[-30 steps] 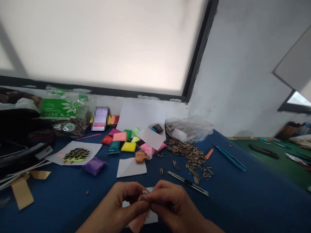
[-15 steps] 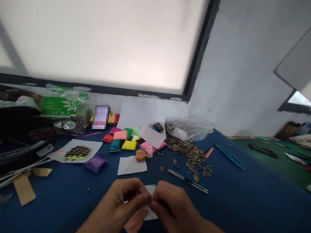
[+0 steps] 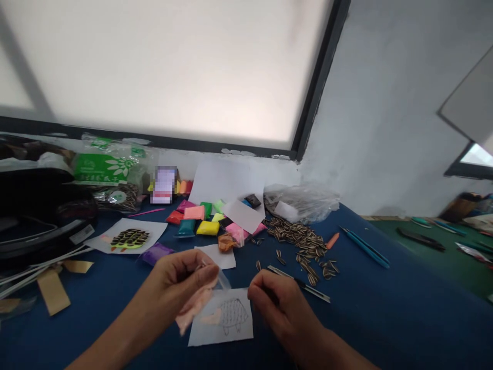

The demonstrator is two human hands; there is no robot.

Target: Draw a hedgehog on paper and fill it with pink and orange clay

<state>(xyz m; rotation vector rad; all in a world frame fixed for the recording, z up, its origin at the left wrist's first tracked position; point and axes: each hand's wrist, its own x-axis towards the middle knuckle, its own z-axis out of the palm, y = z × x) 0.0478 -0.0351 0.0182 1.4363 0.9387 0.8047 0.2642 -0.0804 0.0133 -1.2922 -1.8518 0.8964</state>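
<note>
My left hand [image 3: 181, 280] pinches a clear bag of peach modelling clay [image 3: 194, 306], raised over the left part of a paper with a pencil drawing [image 3: 235, 314]. The drawing shows a rounded animal body with scalloped rows and small legs; a peach patch of clay covers its left end. Just off the paper's right edge is my right hand [image 3: 283, 308], thumb and finger pressed together. Whatever lies between those fingertips, if anything, is hidden. Beyond the right hand, a utility knife [image 3: 318, 293] lies on the blue table.
Loose sunflower seeds [image 3: 296, 237] lie heaped at centre right, near blue tweezers [image 3: 365, 247]. Coloured clay packets [image 3: 208, 228] cluster behind the hands. To the left are a seed-covered picture [image 3: 154, 234], a purple packet [image 3: 156, 253] and a green seed bag [image 3: 102, 169].
My hands have parted: the left moved left and up with the clay bag, the right slightly right. The drawing between them has come into view.
</note>
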